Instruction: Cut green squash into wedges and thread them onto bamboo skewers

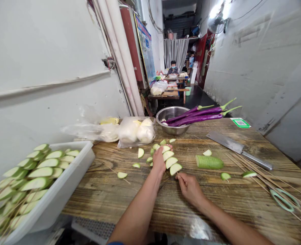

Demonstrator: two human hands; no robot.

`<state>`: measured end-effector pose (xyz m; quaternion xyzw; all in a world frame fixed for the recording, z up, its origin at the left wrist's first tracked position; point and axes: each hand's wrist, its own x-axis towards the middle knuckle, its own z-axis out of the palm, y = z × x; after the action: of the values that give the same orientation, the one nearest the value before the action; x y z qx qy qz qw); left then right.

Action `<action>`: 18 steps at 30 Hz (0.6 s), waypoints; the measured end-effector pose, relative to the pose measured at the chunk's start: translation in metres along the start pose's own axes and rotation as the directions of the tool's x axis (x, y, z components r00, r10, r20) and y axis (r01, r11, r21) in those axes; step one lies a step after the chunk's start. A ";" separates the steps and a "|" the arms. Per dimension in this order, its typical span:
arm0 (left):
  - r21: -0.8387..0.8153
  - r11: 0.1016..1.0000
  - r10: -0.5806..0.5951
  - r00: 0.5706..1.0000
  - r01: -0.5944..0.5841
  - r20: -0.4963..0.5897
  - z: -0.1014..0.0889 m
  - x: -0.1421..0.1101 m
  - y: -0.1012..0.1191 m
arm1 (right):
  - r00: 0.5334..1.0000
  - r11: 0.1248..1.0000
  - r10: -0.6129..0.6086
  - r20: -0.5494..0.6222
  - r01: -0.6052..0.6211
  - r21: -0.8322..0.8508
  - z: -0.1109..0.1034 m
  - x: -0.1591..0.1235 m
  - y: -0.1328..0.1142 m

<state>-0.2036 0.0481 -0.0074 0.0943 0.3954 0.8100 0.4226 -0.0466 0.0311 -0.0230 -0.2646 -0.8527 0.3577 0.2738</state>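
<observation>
My right hand pinches the near end of a thin wooden skewer. Threaded along that skewer is a row of half-round, green-skinned zucchini slices. Against the left side of the row, my left hand is curled round the far slices, its fingers partly hidden behind them. Loose zucchini slices lie left of and beyond my left hand. Over to the right of the row rests an uncut length of zucchini, with another loose slice just behind it.
On the left, a white tub holds many skewered slices. Bagged white food and a steel bowl with purple eggplants stand at the back. A cleaver, bamboo skewers and scissors lie right. Someone sits far off.
</observation>
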 end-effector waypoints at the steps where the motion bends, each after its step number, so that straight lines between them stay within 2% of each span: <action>1: 0.002 1.000 0.000 1.000 0.000 -0.001 0.000 0.001 0.000 | 1.000 1.000 0.000 0.002 0.000 0.002 0.000 0.000 0.000; 6: 0.013 1.000 -0.021 1.000 0.020 0.015 0.000 0.001 0.002 | 1.000 1.000 0.008 -0.017 -0.008 0.014 0.001 0.002 0.000; 8: 0.030 0.998 -0.056 0.998 0.056 -0.012 0.002 -0.001 0.005 | 0.999 1.000 -0.008 -0.039 0.009 0.010 0.000 0.003 -0.002; 10: 0.050 0.995 -0.079 0.996 0.081 -0.040 0.004 -0.003 0.009 | 0.998 0.999 -0.023 -0.062 0.021 -0.033 -0.001 0.003 -0.002; 14: 0.062 0.986 -0.155 0.988 0.156 -0.010 0.005 -0.002 0.012 | 0.994 0.990 -0.042 -0.105 0.027 -0.139 -0.004 0.005 0.001; 18: 0.059 0.989 -0.136 0.991 0.135 0.019 0.005 -0.003 0.010 | 0.984 0.986 -0.023 -0.176 -0.006 -0.165 -0.009 0.007 0.001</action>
<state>-0.2056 0.0446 0.0039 0.0887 0.4194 0.7665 0.4783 -0.0453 0.0402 -0.0168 -0.3136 -0.8526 0.2597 0.3274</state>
